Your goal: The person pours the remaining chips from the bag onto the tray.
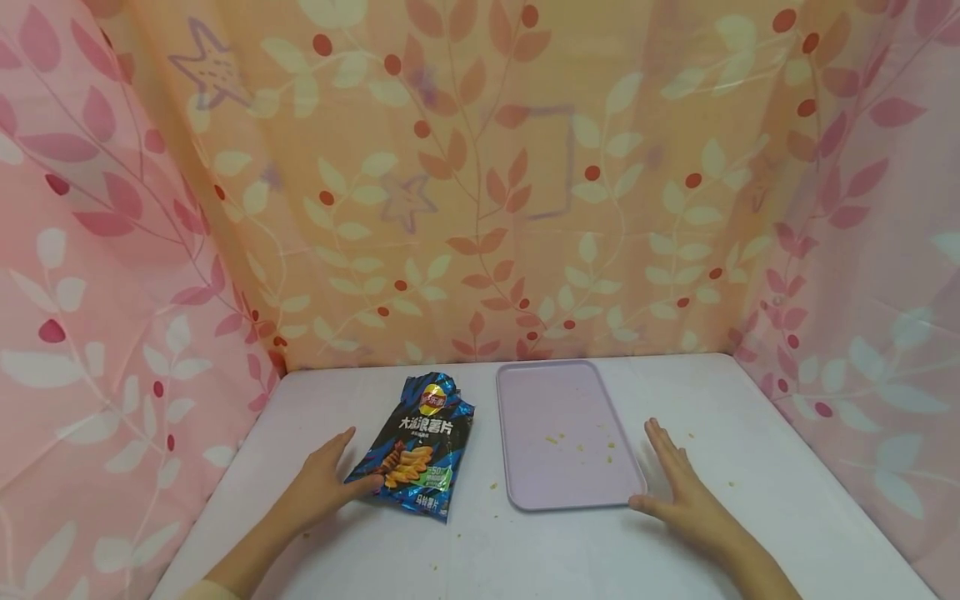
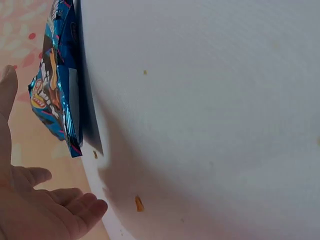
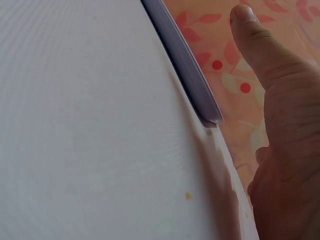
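Observation:
A blue and black potato chip bag (image 1: 420, 454) lies on the white table left of centre, its torn-looking top edge facing away. My left hand (image 1: 322, 483) is at its left side, fingers spread; the thumb overlaps the bag's edge in the head view, while the left wrist view has the hand (image 2: 50, 207) apart from the bag (image 2: 57, 80). Right of the bag lies a flat lilac tray (image 1: 566, 487) with a few yellow crumbs (image 1: 555, 439) on it. Beside its near right corner my right hand (image 1: 686, 500) hovers with fingers extended, holding nothing. Whether its thumb touches the tray's rim (image 3: 185, 65), I cannot tell.
More crumbs (image 1: 493, 486) are scattered over the white table (image 1: 480, 554), some around the bag and some right of the tray. A leaf-patterned curtain (image 1: 480, 183) closes off the back and both sides.

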Tool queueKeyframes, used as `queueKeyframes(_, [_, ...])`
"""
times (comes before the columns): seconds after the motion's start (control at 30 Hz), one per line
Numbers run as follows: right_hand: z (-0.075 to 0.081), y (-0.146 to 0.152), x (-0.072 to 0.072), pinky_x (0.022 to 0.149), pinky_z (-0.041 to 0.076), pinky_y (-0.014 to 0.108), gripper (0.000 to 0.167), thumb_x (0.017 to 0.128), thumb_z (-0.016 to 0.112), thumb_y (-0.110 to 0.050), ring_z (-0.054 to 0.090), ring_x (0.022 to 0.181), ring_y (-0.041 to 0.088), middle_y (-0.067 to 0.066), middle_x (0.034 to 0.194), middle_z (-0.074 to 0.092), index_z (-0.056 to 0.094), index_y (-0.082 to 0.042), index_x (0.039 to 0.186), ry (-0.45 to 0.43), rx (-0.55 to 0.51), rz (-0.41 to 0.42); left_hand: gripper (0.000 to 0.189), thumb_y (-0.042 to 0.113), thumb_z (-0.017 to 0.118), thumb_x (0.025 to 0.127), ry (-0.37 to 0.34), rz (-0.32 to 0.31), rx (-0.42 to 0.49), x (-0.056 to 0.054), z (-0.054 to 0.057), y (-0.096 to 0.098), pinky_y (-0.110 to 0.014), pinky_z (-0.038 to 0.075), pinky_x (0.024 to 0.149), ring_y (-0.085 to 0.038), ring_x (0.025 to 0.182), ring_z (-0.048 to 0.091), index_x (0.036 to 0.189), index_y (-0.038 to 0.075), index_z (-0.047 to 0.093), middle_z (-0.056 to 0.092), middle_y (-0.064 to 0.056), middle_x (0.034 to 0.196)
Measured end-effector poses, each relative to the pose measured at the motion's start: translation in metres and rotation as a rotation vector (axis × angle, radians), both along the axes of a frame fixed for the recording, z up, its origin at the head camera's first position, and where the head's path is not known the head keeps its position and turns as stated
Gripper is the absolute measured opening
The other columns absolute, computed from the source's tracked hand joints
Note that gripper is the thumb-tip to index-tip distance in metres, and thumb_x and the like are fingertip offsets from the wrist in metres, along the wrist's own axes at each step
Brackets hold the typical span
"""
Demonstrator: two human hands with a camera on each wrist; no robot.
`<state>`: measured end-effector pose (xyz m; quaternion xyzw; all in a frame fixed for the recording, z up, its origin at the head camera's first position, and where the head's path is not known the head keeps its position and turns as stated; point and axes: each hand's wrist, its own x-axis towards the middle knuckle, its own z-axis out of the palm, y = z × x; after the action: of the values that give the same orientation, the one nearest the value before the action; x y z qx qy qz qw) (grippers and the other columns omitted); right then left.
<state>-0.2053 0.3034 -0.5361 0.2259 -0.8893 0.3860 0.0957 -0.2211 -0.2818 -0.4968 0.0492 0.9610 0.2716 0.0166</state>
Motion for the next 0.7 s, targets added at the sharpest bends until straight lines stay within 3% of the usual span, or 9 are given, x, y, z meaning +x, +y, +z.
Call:
queueKeyframes(0.1, [-0.003,-0.001,0.0,0.117,-0.013,0.011,0.116,0.084,0.084,-0.022,-0.012,0.151,-0.008,0.017,0.172,0.002,0.002,-0.024,0.166,-0.017,-0.019,0.018,0.117,0.07,0.074,0.08,-0.007,0.028,0.022,-0.003,-0.001,0.003,-0.068,0.034,0.113,-0.052,0.143,0.037,0.16,0.0,0.026,0.036,-0.031,0.158])
queueKeyframes(0.13, [-0.004,-0.001,0.0,0.12,-0.013,0.017,0.116,0.084,0.084,-0.022,-0.012,0.152,-0.006,0.018,0.172,0.002,0.002,-0.024,0.166,-0.035,-0.027,0.019,0.117,0.07,0.075,0.079,-0.012,0.038,0.025,-0.003,-0.001,0.005,-0.067,0.036,0.112,-0.052,0.141,0.04,0.16,0.0,0.026,0.038,-0.031,0.157])
queueKeyframes(0.23, [-0.007,-0.002,0.001,0.125,-0.008,0.047,0.115,0.084,0.084,-0.023,-0.011,0.158,0.015,0.017,0.172,0.002,0.003,-0.028,0.166,-0.09,-0.057,0.012,0.118,0.069,0.077,0.078,-0.032,0.067,0.045,-0.003,-0.002,0.008,-0.067,0.04,0.108,-0.051,0.136,0.048,0.159,0.0,0.028,0.043,-0.032,0.154])
queueKeyframes(0.33, [-0.009,-0.002,0.001,0.116,-0.007,0.071,0.114,0.085,0.083,-0.023,-0.007,0.155,0.044,0.015,0.172,0.0,0.003,-0.03,0.166,-0.137,-0.085,0.013,0.122,0.071,0.08,0.073,-0.065,0.102,0.063,-0.005,-0.005,0.011,-0.067,0.042,0.106,-0.05,0.134,0.05,0.159,0.0,0.029,0.046,-0.031,0.151])
queueKeyframes(0.43, [-0.012,-0.002,0.0,0.113,-0.008,0.074,0.114,0.085,0.083,-0.023,-0.004,0.15,0.058,0.018,0.172,0.0,0.003,-0.029,0.166,-0.145,-0.087,0.017,0.125,0.069,0.083,0.07,-0.081,0.131,0.077,-0.008,-0.007,0.014,-0.066,0.044,0.104,-0.049,0.132,0.053,0.158,-0.002,0.031,0.05,-0.031,0.148])
queueKeyframes(0.7, [-0.014,-0.005,-0.001,0.104,0.004,0.086,0.115,0.082,0.086,-0.031,-0.005,0.146,0.066,0.028,0.168,0.007,0.008,-0.033,0.166,-0.171,-0.046,-0.055,0.119,0.059,0.09,0.068,-0.069,0.15,0.069,-0.014,-0.007,0.02,-0.065,0.046,0.101,-0.047,0.12,0.061,0.15,-0.011,0.039,0.065,-0.028,0.128])
